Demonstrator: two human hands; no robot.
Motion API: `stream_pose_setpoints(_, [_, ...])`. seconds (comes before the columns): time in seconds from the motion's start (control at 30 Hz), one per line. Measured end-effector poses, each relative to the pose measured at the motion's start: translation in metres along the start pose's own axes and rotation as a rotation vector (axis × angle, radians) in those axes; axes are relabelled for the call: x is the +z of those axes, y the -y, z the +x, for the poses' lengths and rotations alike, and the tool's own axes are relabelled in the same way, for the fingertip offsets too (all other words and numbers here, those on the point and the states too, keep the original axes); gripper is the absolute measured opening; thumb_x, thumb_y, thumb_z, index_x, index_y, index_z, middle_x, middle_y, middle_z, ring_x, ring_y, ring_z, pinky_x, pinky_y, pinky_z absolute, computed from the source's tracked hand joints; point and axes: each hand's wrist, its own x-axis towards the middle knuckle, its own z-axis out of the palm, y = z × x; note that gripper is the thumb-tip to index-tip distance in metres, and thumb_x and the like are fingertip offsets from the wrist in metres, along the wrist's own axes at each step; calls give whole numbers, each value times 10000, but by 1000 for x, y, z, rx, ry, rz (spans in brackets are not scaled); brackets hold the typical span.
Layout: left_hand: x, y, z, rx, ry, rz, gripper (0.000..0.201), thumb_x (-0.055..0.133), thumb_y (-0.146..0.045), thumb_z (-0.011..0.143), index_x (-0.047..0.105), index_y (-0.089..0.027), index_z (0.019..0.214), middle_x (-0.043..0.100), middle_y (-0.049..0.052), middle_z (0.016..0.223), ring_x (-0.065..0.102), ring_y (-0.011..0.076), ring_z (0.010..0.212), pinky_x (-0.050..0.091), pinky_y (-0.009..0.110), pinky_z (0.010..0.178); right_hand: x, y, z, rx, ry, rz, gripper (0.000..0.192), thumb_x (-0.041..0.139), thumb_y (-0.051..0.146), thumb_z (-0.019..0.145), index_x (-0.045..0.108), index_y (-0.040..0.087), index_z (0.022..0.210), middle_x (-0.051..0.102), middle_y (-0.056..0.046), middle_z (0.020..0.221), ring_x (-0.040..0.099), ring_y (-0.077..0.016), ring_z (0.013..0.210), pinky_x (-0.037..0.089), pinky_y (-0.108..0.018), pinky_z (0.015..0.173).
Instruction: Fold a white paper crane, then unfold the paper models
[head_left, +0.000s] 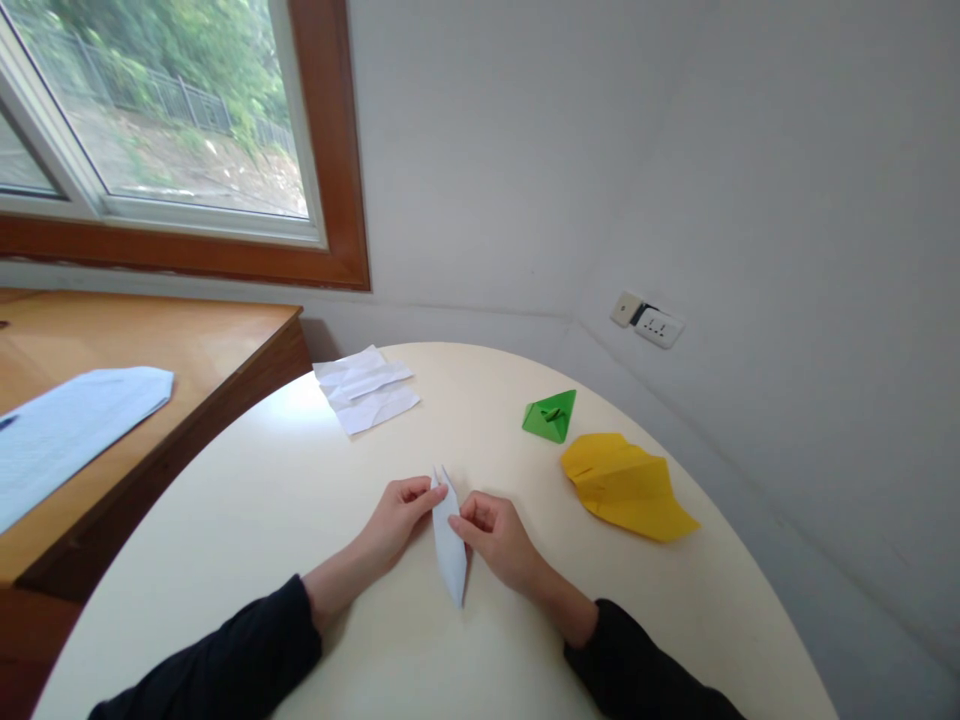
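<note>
White paper fold [450, 545] sits near table centre, narrow kite shape, tip at 6 o'clock; left hand [397, 515] pinches its top edge, right hand [491, 535] pinches the right flank; looks mid-crease; next move likely needs aligned edges, firm press.

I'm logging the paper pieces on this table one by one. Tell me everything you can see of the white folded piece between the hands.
The white folded paper is a narrow, elongated shape, tapering to a point at the end nearest the person and splitting into two small tips at the far end. It looks like thin plain paper with crisp creases. It lies lengthwise on the cream round table. The left hand pinches its upper left edge; the right hand holds its right edge.
</note>
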Motion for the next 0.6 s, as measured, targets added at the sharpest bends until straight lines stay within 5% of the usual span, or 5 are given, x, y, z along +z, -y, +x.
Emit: stream_pose_setpoints(0.6, [2,-1,2,13,-97,-60,345,742,-444,579,690,-116,673,595,33,615,496,145,619,382,259,625,1,-3,-2,-21,12,-61,285,622,389,698,452,178,611,463,42,553,409,-88,504,299,-228,490])
